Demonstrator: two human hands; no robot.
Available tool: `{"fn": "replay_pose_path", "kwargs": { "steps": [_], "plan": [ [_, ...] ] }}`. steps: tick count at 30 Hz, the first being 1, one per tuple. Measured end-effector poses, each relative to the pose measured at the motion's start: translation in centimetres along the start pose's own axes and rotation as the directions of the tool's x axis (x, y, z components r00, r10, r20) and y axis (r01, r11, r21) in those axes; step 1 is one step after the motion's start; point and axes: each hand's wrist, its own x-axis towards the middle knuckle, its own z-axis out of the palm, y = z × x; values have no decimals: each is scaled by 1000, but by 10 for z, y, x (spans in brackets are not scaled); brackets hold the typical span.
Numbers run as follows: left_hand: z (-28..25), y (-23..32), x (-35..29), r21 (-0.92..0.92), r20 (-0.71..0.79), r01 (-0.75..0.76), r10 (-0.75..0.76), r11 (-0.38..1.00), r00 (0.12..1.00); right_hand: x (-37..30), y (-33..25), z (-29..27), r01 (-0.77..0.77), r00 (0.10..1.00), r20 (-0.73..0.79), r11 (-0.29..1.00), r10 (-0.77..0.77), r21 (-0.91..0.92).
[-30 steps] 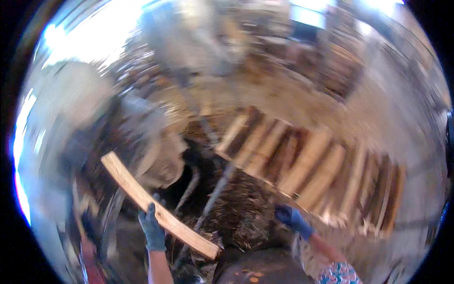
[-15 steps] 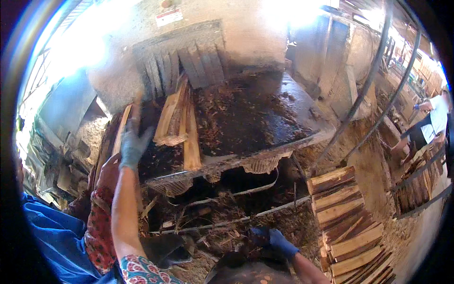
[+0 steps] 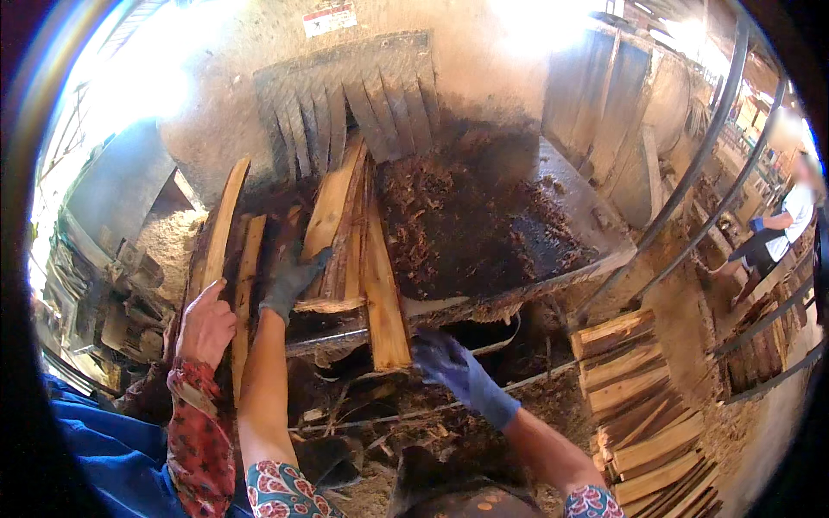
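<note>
Left hand (image 3: 294, 281), right hand (image 3: 460, 373), both spread, plank (image 3: 383, 302) pointing lengthwise toward hanging flaps (image 3: 382, 112)

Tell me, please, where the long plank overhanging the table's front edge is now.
In the head view, the plank lies left of centre on the table, between the gloved left hand and gloved right hand, its near end close to the latter.

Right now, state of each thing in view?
Left hand: gloved, at the boards, grip unclear
Right hand: gloved, open, near the long board
Long board: overhanging the table's near edge
Table: littered with debris
Strip curtain: hanging, slightly parted
Wood pile: side by side
Co-worker's hand: bare, index finger extended
</note>
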Motion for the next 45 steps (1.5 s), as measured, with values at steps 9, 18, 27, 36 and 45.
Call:
{"fn": "replay_pose_path", "kwargs": {
  "steps": [9, 18, 27, 36, 45],
  "plan": [
    [45, 77, -78, -362, 28, 67, -62, 930, 998, 26, 31, 27, 264, 962, -77, 964, -261, 24],
    [83, 98, -138, -573, 2, 56, -67, 818, 998, 42, -86, -29, 114, 867, -311, 764, -388, -635],
    [126, 86, -212, -957, 290, 270, -315, -108, 903, 48, -69, -3, 152, 983, -6, 833, -183, -531],
    [101, 103, -266, -659, 638, 680, -242, 320, 731, -62, -28, -43, -68, 978, -207, 906, -22, -419],
    [114, 29, -307, -580, 780, 814, -264, 38, 567, -108, -23, -35, -273, 959, -208, 821, 192, -501]
  ]
}}
